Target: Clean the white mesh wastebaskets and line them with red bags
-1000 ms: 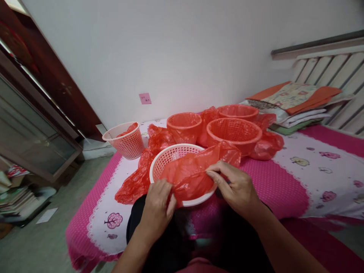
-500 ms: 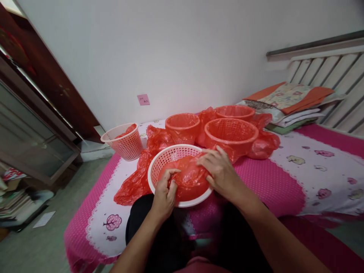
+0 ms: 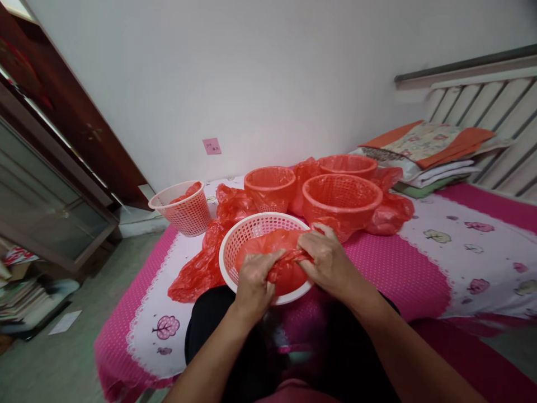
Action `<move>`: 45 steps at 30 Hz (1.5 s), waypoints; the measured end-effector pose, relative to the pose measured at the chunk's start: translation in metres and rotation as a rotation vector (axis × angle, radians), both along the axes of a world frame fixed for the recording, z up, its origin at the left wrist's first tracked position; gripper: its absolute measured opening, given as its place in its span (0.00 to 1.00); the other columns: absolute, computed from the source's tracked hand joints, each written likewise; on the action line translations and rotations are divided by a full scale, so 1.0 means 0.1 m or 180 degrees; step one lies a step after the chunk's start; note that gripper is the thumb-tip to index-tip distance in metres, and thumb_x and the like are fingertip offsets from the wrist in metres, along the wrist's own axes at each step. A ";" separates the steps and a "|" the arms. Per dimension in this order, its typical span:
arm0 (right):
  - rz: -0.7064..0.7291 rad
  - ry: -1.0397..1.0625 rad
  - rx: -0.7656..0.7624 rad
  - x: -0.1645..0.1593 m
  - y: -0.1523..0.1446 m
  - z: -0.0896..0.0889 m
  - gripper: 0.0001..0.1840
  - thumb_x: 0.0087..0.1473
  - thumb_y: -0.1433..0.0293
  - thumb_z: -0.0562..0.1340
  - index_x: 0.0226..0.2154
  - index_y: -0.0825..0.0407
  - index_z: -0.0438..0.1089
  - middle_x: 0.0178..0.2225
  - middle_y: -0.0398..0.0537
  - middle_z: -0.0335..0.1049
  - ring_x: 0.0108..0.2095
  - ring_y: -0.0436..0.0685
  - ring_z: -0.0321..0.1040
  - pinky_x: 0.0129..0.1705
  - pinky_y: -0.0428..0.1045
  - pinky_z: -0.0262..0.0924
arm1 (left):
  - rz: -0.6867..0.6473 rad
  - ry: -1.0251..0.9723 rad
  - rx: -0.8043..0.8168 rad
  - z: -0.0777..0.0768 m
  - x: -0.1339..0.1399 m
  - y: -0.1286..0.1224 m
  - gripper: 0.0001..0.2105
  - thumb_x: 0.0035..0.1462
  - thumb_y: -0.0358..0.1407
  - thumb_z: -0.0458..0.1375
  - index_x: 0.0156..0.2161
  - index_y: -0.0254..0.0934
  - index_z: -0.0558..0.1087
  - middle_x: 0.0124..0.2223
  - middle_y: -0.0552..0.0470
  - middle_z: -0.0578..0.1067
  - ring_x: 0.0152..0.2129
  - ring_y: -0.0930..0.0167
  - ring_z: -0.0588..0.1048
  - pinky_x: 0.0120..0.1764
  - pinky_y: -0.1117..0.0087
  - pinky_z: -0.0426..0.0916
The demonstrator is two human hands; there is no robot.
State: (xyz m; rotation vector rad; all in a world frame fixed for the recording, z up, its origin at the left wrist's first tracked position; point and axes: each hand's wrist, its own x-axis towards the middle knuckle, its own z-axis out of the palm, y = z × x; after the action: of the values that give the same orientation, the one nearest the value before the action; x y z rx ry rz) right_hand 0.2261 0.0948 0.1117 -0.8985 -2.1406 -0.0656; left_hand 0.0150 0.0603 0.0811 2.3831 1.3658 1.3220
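A pinkish-white perforated plastic basket [image 3: 229, 263] stands at my lap, its mouth tilted toward me. Inside it bunches a thin red plastic bag [image 3: 262, 244]. My left hand [image 3: 255, 280] is closed on the near part of the bag, over the basket's front rim. My right hand [image 3: 325, 254] grips the same bag at the right side, with the plastic gathered between the two fists. Another stretch of red plastic [image 3: 199, 268] lies on the bedspread left of the basket.
Behind stand red-lined baskets [image 3: 269, 190], the nearest a wide one [image 3: 342, 210] at right. A pale basket [image 3: 187, 215] with red plastic inside is at back left. Folded bedding [image 3: 436, 148] is stacked by the radiator [image 3: 495, 117]. A pink patterned bedspread [image 3: 403, 274] covers the bed.
Both hands have closed tighter on the bag, fingers curled into fists. The left hand moved slightly right, and the plastic between them is now bunched into a narrow strip.
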 end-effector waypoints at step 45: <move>0.0860 0.1050 -0.1938 -0.17 -0.03 -0.23 0.51 0.39 0.63 0.80 0.65 0.51 0.68 0.64 0.60 0.70 0.62 0.69 0.70 0.65 0.64 0.66 | 0.0056 -0.2297 -0.1386 0.14 0.10 0.10 0.20 0.61 0.56 0.62 0.36 0.39 0.78 0.36 0.47 0.81 0.38 0.62 0.81 0.45 0.60 0.77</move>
State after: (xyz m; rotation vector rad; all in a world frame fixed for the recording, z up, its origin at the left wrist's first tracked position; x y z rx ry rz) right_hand 0.2093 0.0922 0.0891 -0.8622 -1.9639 0.8508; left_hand 0.0247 0.0702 0.0951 1.4102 1.2636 1.4810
